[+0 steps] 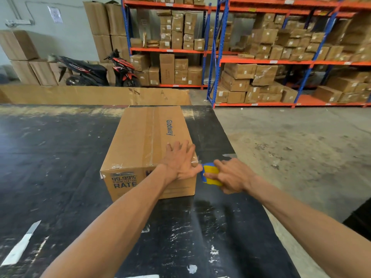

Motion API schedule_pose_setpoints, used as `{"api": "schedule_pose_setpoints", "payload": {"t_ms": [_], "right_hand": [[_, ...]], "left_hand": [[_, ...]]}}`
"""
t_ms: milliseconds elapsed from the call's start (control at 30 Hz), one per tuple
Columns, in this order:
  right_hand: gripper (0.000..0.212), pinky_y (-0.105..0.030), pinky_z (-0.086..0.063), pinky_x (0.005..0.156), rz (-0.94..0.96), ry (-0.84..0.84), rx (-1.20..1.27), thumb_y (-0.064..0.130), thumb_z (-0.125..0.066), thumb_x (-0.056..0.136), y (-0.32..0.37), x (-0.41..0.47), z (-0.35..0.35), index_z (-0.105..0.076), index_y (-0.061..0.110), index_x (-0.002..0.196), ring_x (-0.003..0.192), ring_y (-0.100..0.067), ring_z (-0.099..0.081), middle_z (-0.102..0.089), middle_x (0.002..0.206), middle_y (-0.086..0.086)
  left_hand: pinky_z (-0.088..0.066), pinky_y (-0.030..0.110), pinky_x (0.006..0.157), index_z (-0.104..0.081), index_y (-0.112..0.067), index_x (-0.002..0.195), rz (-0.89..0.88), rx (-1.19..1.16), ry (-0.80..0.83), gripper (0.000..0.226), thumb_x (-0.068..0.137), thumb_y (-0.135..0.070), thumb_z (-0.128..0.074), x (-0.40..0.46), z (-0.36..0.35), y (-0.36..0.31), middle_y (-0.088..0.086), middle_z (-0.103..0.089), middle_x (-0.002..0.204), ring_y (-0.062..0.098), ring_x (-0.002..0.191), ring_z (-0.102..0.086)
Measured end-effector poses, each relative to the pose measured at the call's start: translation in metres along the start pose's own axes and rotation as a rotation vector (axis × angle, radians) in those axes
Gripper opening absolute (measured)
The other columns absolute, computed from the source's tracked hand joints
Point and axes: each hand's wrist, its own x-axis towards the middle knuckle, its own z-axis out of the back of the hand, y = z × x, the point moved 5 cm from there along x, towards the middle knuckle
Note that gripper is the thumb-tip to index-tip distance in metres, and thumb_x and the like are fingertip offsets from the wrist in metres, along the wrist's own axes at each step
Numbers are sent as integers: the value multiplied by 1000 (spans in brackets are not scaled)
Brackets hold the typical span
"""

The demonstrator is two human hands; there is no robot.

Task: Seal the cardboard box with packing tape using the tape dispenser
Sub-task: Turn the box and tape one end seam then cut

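**Operator:** Cardboard box [148, 145], one of it, lies closed on the black table [60, 157], toward the far right part of the top. I see clear tape already down its centre seam and over the near top edge.

**Observer:** And the hands?

**Operator:** Two, both bare. My left hand [179, 161] lies flat on the box's near right corner, fingers spread and unclenched, palm pressing the top, thumb hooked over the right edge. My right hand [230, 175] is wrapped tight around the tape dispenser [210, 174], one yellow and blue unit, held just beside the box's right side at that same corner. Its front end touches or nearly touches the cardboard; I cannot tell which.

**Observer:** Anything else on the table?

**Operator:** One utility knife [22, 243] at the near left, well apart from the box. One long flattened cardboard sheet [90, 95] stands along the far edge.

**Observer:** Behind that?

**Operator:** One motor scooter [96, 71] parked by the wall, and blue-and-orange racks [216, 57] packed with cartons, too many to count.
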Motion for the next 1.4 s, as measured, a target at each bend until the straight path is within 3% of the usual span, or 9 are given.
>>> {"api": "schedule_pose_setpoints", "payload": {"t_ms": [167, 333, 533, 633, 700, 833, 1133, 1267, 1400], "right_hand": [[57, -26, -21, 44, -116, -12, -34, 45, -81, 52, -42, 11, 26, -72, 37, 108, 41, -28, -57, -57, 75, -10], [50, -30, -36, 56, -159, 2, -6, 54, -54, 86, -50, 12, 39, -48, 50, 135, 80, -29, -67, -58, 106, -8], [49, -29, -40, 57, -233, -59, 140, 53, -61, 81, -58, 21, 57, -56, 52, 130, 74, -33, -64, -59, 94, -7], [52, -28, -38, 60, -246, -105, 170, 58, -58, 83, -60, 30, 69, -49, 54, 134, 83, -28, -64, -60, 100, -4], [53, -29, -44, 63, -253, -120, 196, 62, -56, 83, -59, 39, 74, -49, 54, 135, 87, -26, -64, -62, 104, -3], [53, -33, -50, 71, -247, -112, 221, 64, -52, 82, -47, 52, 80, -48, 56, 134, 93, -25, -65, -64, 112, -1], [51, -33, -46, 68, -335, -139, 347, 66, -52, 82, -45, 51, 83, -49, 58, 132, 94, -20, -61, -63, 104, 4], [49, -28, -38, 68, -362, -127, 416, 64, -54, 84, -48, 49, 95, -51, 57, 132, 98, -19, -58, -63, 104, 2], [48, -29, -39, 69, -423, -161, 451, 65, -56, 84, -50, 50, 108, -53, 55, 131, 100, -17, -58, -67, 110, 4]], "left_hand": [[-19, 66, 112, -30, -18, 152, 181, -99, 21, 72, 94, -60, -27, 4, -2, -15, 19, -31, 150, 43, 134, -31], [-4, 58, 121, -13, -6, 158, 181, -126, 87, 74, 98, -48, -23, 6, -9, -15, 30, -10, 162, 45, 151, -6], [-3, 36, 123, -21, -13, 158, -56, -281, 191, 68, 99, -40, -45, -28, 4, 30, 13, -12, 167, 28, 153, -10], [-26, 28, 111, -47, -24, 144, 17, -552, 219, 57, 92, -42, -63, -51, 26, 81, -2, -41, 155, 21, 141, -37], [-35, 39, 110, -46, -21, 143, 83, -423, 157, 73, 88, -69, -52, -51, 30, 93, 5, -47, 148, 27, 132, -46], [-9, 65, 118, 0, -13, 159, 276, -51, 239, 114, 81, -80, -49, -57, -3, 79, 23, -6, 163, 45, 149, -9], [0, 46, 123, -3, -34, 159, 3, -207, 292, 96, 89, -49, -67, -93, -5, 166, 4, 0, 169, 30, 154, -1], [0, 53, 122, -12, -34, 158, 93, -92, 355, 94, 84, -21, -67, -106, 10, 216, -3, -11, 168, 21, 153, -12], [1, 57, 123, -10, -19, 158, 105, 30, 321, 106, 80, -58, -70, -84, 16, 166, 14, -10, 166, 35, 153, -5]]}}
